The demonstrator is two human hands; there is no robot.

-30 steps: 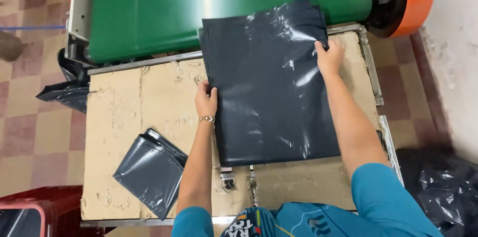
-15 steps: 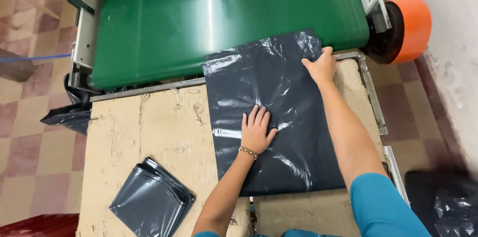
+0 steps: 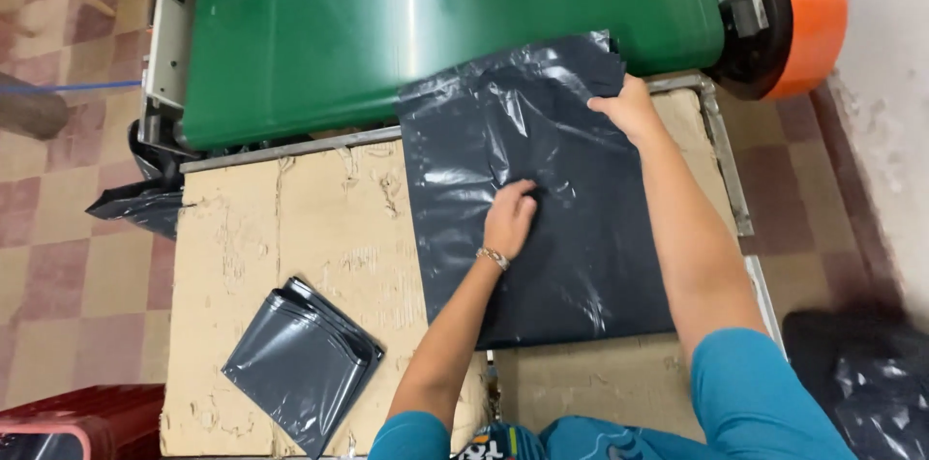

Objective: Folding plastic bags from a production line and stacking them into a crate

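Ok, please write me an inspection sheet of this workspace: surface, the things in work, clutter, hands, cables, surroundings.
Surface: worn cardboard-covered table, torn in places, set against a green conveyor belt.
Things in work: large dark grey plastic sheet, lying flat, its top edge over the belt.
Clutter: folded stack of grey bags at the table's near left corner; a dark bag hanging off the left edge.
Hands: left hand pinches the sheet's middle; right hand holds its top right corner.
Cables: nothing seen.
Surroundings: checkered tile floor, orange roller at the belt's end, red crate, dark bags on the floor at right.
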